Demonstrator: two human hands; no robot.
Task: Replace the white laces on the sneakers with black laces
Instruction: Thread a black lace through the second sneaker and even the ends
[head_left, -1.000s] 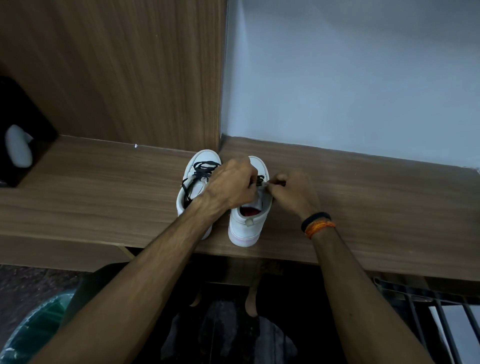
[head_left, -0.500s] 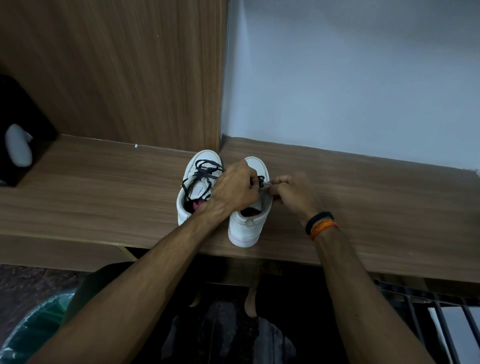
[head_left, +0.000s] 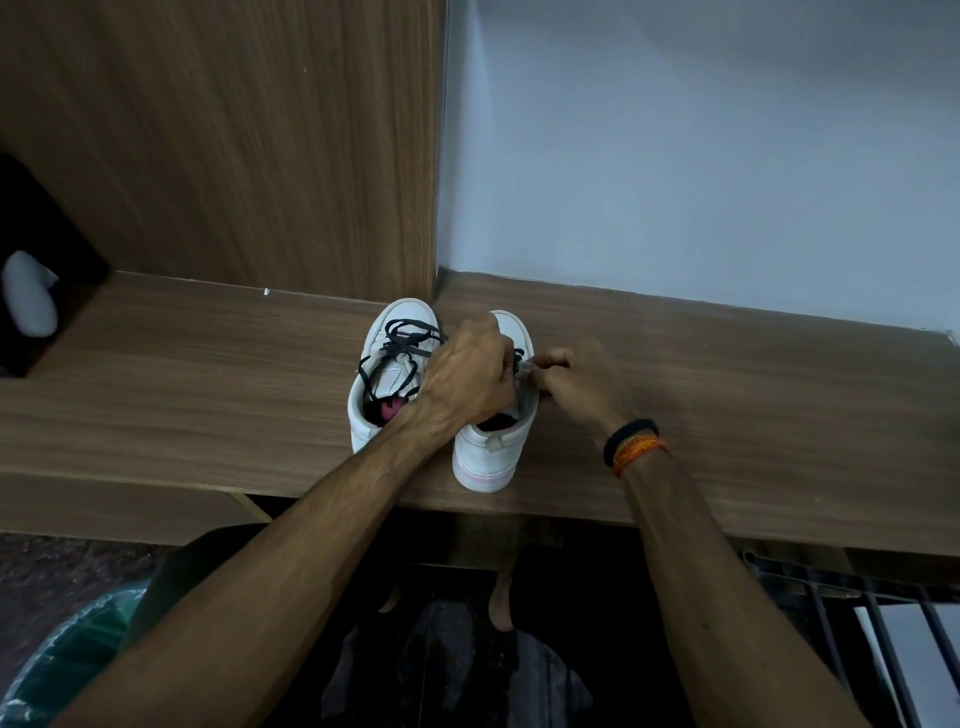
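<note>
We see two white sneakers side by side on a wooden shelf (head_left: 208, 395), toes toward the back, heels near the front edge. The left sneaker (head_left: 387, 374) carries a loose black lace (head_left: 402, 343) threaded across its upper, with slack loops lying over the tongue; a pink insole shows inside. The right sneaker (head_left: 493, 447) stands just beside it, touching or nearly so.

The left hand (head_left: 467, 374) lies over the middle of the right sneaker, fingers curled down onto its lacing area; we cannot tell just what they hold. The right hand (head_left: 582, 384) is at that shoe's outer side, fingers bent and pinching something small and pale at the eyelet edge; a bit of black lace shows between the two hands. The right wrist wears a black band (head_left: 628, 434) and an orange thread (head_left: 636, 452).

Behind stand a wooden panel (head_left: 234, 145) and a pale wall (head_left: 701, 156). At far left sits a dark box with a white object (head_left: 28, 293).
</note>
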